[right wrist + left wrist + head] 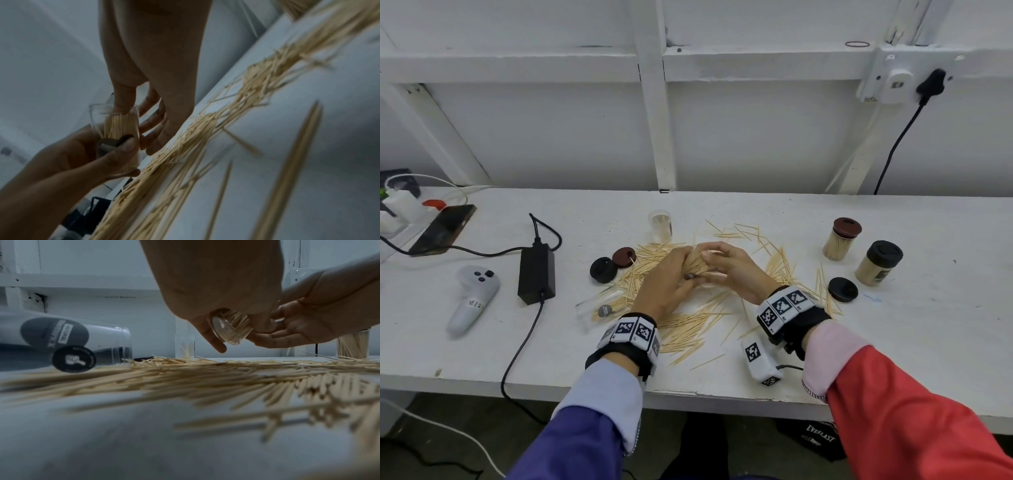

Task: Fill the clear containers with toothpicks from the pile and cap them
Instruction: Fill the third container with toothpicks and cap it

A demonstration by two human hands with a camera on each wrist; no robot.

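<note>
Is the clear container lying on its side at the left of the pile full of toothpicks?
No. In the left wrist view the clear container lying on its side looks empty, with toothpicks only on the table beside its mouth.

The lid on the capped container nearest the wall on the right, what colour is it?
Dark reddish brown lid; clearest in the head view.

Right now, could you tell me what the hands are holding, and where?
The left hand grips a clear container by its lower wall. The right hand's fingertips reach into its mouth.
</note>
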